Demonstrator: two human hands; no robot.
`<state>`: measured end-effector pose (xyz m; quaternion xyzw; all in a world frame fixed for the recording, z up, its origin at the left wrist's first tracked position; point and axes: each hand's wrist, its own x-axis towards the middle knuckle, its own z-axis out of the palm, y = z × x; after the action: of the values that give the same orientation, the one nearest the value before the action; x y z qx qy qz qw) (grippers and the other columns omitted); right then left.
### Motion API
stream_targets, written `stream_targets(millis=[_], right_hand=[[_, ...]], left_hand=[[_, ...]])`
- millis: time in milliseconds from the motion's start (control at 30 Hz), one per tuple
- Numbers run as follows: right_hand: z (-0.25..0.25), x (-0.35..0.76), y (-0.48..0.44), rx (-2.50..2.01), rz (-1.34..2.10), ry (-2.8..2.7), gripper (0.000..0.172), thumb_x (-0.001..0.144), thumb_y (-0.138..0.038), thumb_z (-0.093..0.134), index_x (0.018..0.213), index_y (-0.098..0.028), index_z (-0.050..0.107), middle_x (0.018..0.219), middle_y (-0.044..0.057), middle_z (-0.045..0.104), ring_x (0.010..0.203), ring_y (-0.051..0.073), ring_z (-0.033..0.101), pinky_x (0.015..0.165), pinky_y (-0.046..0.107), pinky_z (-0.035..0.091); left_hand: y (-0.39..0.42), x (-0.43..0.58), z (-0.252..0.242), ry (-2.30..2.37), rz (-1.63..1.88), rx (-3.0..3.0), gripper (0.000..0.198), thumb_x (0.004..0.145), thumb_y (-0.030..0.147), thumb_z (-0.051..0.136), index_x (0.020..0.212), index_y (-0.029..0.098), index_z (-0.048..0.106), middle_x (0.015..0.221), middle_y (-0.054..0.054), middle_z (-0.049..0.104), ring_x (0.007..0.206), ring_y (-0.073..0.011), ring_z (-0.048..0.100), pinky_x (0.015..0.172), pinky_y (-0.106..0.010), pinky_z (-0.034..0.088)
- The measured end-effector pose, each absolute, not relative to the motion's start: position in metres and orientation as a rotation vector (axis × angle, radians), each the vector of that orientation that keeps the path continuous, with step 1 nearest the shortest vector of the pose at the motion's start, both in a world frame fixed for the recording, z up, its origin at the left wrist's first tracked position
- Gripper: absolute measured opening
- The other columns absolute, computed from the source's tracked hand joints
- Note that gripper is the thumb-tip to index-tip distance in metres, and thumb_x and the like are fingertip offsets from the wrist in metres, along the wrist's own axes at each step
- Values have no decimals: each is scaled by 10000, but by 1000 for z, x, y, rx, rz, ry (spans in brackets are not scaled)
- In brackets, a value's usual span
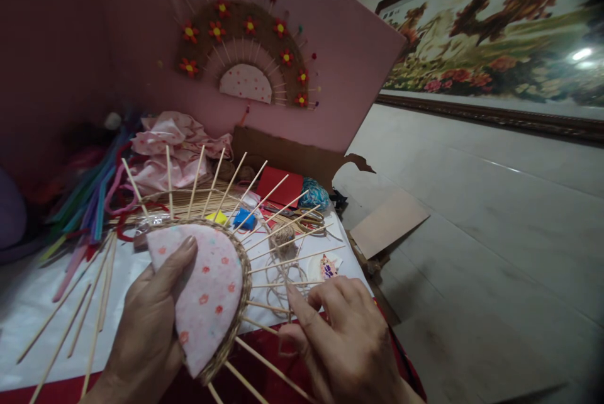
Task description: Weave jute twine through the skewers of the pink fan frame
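Note:
My left hand (148, 322) grips a half-round craft piece (207, 284) covered in pink flowered cloth, thumb on its face and fingers hidden behind. Braided twine (246, 272) runs along its curved rim, and thin wooden sticks (271, 193) fan outward from there. At the lower right sticks my right hand (346, 335) has thumb and forefinger drawn together around a strand of jute twine (285, 347). Loose loops of twine lie behind the sticks, near a small twine ball (282, 240) on the table.
A finished fan-shaped decoration (245, 33) with red flowers hangs on a pink board. Crumpled pink cloth (172, 140), coloured pipe cleaners (94, 202), loose sticks (85, 303), scissors (309, 220), blue yarn (315, 193) and red paper (279, 187) lie on the table. Its edge is at right.

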<state>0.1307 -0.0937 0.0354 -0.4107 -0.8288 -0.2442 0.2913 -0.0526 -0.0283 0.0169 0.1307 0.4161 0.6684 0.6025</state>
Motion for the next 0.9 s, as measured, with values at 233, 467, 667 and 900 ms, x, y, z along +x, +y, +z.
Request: stream_targets(millis=[233, 467, 667, 900], right_hand=[[39, 135, -98, -1039, -647, -2165, 229, 841, -225, 552, 956, -75, 682, 652, 84, 571, 640, 185, 460, 571, 326, 355], [39, 141, -102, -1023, -638, -2102, 188, 808, -198, 599, 961, -112, 668, 677, 60, 582, 668, 176, 492, 604, 327, 393], [40, 141, -107, -1065, -645, -1921, 96, 803, -156, 577, 713, -151, 608, 750, 67, 581, 743, 180, 523, 657, 322, 450], [42, 144, -104, -1005, -625, -1937, 100, 803, -43, 512, 795, -141, 532, 698, 74, 590, 700, 174, 539, 603, 313, 479]], left_hand=[[-29, -53, 18, 955, 1538, 293, 170, 728, 64, 572, 862, 129, 654, 639, -42, 700, 506, -170, 658, 519, -272, 564], [-28, -54, 15, 959, 1533, 282, 169, 731, 87, 577, 874, 125, 659, 665, -56, 709, 518, -180, 663, 522, -292, 571], [-28, -54, 15, 962, 1517, 303, 169, 746, 86, 569, 886, 117, 658, 668, -62, 709, 544, -183, 671, 534, -291, 573], [-27, -55, 13, 955, 1507, 293, 174, 751, 88, 570, 900, 125, 653, 721, -71, 720, 560, -190, 675, 552, -308, 576]])
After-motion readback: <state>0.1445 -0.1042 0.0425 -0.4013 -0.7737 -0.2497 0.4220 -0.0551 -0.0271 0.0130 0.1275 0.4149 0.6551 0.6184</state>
